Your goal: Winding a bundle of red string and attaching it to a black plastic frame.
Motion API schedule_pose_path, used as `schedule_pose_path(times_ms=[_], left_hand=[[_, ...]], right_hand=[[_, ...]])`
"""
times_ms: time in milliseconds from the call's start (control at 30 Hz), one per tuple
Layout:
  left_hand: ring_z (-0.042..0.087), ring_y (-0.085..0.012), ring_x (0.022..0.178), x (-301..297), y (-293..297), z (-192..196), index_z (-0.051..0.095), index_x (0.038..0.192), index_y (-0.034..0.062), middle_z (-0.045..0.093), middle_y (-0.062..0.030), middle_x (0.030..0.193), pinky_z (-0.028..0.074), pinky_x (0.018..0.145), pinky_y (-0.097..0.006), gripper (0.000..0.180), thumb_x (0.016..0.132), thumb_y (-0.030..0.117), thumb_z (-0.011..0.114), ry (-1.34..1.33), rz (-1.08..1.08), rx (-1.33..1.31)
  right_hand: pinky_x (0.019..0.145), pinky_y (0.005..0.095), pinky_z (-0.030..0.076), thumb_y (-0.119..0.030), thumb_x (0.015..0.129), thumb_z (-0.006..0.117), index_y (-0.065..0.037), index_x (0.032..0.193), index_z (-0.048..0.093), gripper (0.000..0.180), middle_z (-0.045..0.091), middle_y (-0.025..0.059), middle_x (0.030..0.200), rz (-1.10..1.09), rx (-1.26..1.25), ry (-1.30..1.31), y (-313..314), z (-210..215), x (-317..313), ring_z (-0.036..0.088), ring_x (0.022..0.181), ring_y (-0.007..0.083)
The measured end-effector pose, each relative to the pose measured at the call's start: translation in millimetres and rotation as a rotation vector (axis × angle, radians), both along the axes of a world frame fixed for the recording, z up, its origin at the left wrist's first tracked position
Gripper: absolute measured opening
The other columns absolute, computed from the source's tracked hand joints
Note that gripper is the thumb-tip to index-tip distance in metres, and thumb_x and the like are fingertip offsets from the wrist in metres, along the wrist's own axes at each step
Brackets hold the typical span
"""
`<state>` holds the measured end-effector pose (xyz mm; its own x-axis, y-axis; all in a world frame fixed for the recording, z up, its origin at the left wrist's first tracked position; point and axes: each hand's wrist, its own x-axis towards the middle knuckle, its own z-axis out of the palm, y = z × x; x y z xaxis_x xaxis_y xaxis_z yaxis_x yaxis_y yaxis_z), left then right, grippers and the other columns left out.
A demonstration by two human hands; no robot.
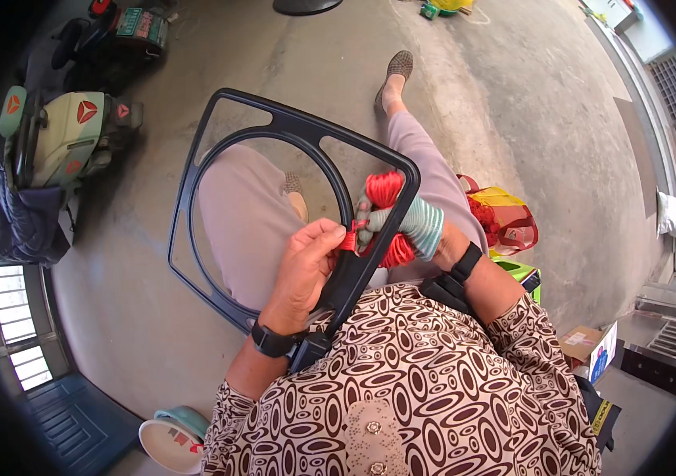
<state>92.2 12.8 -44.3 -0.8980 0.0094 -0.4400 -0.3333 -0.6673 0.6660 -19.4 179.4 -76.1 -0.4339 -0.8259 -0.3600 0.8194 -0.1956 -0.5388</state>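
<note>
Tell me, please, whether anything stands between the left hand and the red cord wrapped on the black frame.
Nothing visible does: the left hand appears to touch the wrapped red cord. Opposite, the black frame's outer bar crosses over the gloved right hand.

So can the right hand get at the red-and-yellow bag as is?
Probably: the red-and-yellow bag is just past the right leg, away from the black frame. But the right hand holds red cord, which likely needs releasing first.

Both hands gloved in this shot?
No, only the right hand wears a striped glove; the left hand is bare, its skin plainly showing.
</note>
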Motion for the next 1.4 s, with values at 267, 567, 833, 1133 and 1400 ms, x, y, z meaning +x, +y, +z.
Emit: schedule_pose_path(times_ms=[267, 567, 833, 1133, 1400], left_hand=[[0.06, -0.0102, 0.073, -1, -2, -2, 0.059, 0.088, 0.0013, 0.064, -0.005, 0.082, 0.05, 0.072, -0.024, 0.01, 0.091, 0.01, 0.054, -0.007, -0.022, 0.058], [0.06, -0.0077, 0.069, -2, -1, -2, 0.063, 0.095, -0.0002, 0.063, -0.0024, 0.081, 0.051, 0.065, -0.021, 0.016, 0.093, 0.014, 0.057, -0.027, -0.135, 0.018], [0.06, -0.0057, 0.067, 0, 8, 4, 0.064, 0.097, 0.0004, 0.063, -0.0007, 0.08, 0.05, 0.063, -0.018, 0.019, 0.093, 0.018, 0.058, -0.047, -0.234, 0.046], [0.06, -0.0069, 0.086, 4, 11, -19, 0.062, 0.105, -0.001, 0.064, -0.0035, 0.098, 0.047, 0.078, -0.022, 0.021, 0.092, 0.015, 0.059, 0.037, -0.263, -0.118], [0.055, -0.003, 0.071, 2, 8, -3, 0.065, 0.092, 0.0005, 0.063, 0.0004, 0.081, 0.045, 0.068, -0.017, 0.019, 0.093, 0.018, 0.058, 0.099, -0.214, -0.072]], right_hand=[[0.062, 0.0273, 0.05, -0.013, 0.078, 0.072, 0.001, 0.1, 0.057, 0.03, 0.061, 0.0056, 0.084, 0.09, 0.151, 0.37, 26, 1, 4, 0.059, 0.069, 0.0139], [0.06, 0.0294, 0.05, -0.028, 0.08, 0.069, -0.003, 0.098, 0.06, 0.032, 0.064, 0.005, 0.077, -0.218, 0.337, 0.17, 16, 13, -1, 0.059, 0.065, 0.0165], [0.08, 0.0233, 0.05, -0.015, 0.086, 0.066, 0.0, 0.113, 0.057, 0.033, 0.063, 0.0046, 0.098, -0.421, 0.373, 0.456, -33, 5, -23, 0.061, 0.087, 0.0113], [0.079, 0.0296, 0.05, -0.037, 0.087, 0.062, -0.002, 0.133, 0.041, 0.062, 0.059, 0.0114, 0.104, 0.007, -0.406, -0.265, -20, 46, 5, 0.059, 0.081, 0.0188], [0.09, 0.0348, 0.05, -0.019, 0.086, 0.062, 0.003, 0.133, 0.041, 0.056, 0.052, 0.0182, 0.128, 0.06, -0.263, -0.079, -10, 43, -9, 0.058, 0.109, 0.0246]])
